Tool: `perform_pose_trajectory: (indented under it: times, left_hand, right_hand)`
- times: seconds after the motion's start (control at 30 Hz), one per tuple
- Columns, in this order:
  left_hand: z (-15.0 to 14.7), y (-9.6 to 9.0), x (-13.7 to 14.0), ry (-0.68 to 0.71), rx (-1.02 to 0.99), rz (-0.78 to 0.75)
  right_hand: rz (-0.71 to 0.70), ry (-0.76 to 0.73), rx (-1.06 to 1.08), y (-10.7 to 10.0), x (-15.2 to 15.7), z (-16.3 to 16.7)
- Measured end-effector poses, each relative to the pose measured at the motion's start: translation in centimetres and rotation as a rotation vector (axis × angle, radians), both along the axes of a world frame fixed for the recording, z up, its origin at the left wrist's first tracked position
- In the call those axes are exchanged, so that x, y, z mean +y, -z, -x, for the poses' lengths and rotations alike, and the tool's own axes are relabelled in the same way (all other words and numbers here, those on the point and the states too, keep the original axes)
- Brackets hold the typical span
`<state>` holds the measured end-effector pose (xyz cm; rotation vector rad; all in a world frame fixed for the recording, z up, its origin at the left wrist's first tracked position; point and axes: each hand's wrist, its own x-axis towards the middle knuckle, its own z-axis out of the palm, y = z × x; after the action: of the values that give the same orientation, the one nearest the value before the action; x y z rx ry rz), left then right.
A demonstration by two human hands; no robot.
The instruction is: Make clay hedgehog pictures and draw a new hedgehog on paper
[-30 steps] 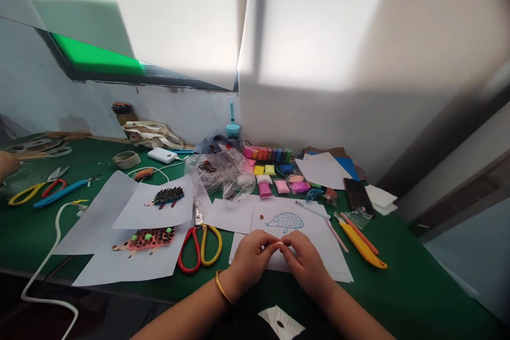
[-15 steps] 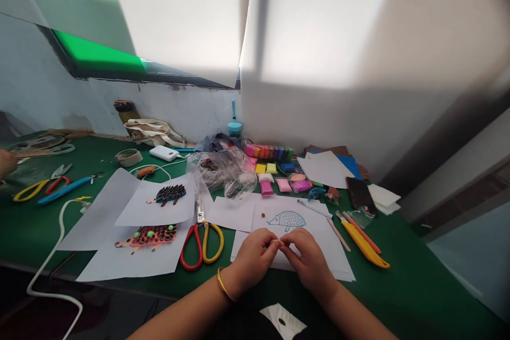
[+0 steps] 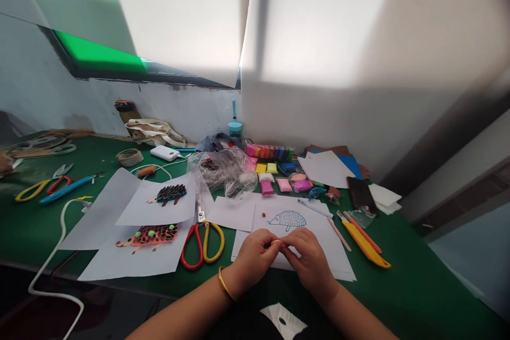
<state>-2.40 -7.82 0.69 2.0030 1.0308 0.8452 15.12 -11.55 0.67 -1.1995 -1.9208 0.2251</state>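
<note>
Over the lower edge of a white sheet (image 3: 261, 204), my left hand (image 3: 257, 255) and my right hand (image 3: 308, 257) meet at the fingertips. Both are closed in a pinch, thumbs and forefingers together. A tiny pale bit shows between them, too small to name. Just beyond my hands, a blue line drawing of a hedgehog (image 3: 290, 219) is on the sheet. To the left of its snout sits a small reddish-brown ball (image 3: 263, 214). A yellow bangle (image 3: 225, 282) circles my left wrist.
Red-and-yellow-handled scissors (image 3: 202, 241) lie left of my hands, beside papers with two decorated hedgehogs (image 3: 171, 194). Colourful clay packets (image 3: 268, 187) sit behind the sheet. A yellow cutter (image 3: 364, 241) lies right. Another person's hand (image 3: 5, 163) shows at the far left edge.
My fingertips have shifted slightly and cover more of the pale bit. At the far left, the other person's hand has moved a little. The objects on the table stay put.
</note>
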Motion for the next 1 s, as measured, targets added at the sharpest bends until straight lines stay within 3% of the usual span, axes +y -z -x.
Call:
perform_pose_trajectory:
  times: [0.43,0.63,1.0]
  left_hand:
    - [0.03,0.19,0.16,0.044,-0.056,-0.018]
    - [-0.01,0.11,0.17,-0.044,-0.111,0.002]
    - [0.01,0.35,0.34,-0.033,-0.121,0.018]
  right_hand:
    - [-0.093,0.003,0.032,0.17,0.02,0.0]
    - [-0.078,0.051,0.057,0.31,0.08,-0.21]
    - [-0.035,0.011,0.07,0.49,0.19,-0.33]
